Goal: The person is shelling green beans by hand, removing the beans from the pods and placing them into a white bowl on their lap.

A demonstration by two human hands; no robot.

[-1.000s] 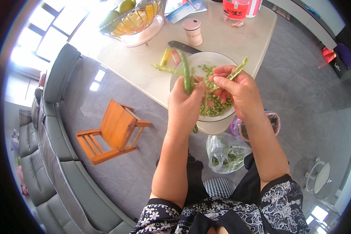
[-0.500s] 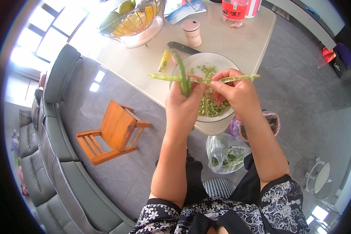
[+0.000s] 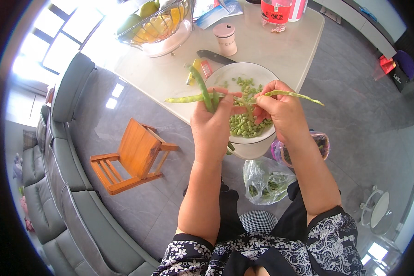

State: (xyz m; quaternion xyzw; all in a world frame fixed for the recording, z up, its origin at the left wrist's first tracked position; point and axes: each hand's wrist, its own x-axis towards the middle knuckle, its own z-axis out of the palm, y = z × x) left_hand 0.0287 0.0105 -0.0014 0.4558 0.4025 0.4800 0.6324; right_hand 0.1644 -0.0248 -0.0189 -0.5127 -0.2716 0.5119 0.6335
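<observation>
Above bowl (image 3: 231, 73) | left grip (image 3: 210, 126): pinching green pods (image 3: 200, 82) | right grip (image 3: 283, 112): pinching slim pod (image 3: 303, 96) | beyond: container (image 3: 276, 10) (red, printed label (image 3: 277, 16))

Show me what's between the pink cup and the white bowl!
A black handle, maybe a knife's, lies between the pink cup and the white bowl, seen in the head view.

Grey sofa (image 3: 41, 214), wooden chair (image 3: 139, 149), bright window (image 3: 63, 48).
</observation>
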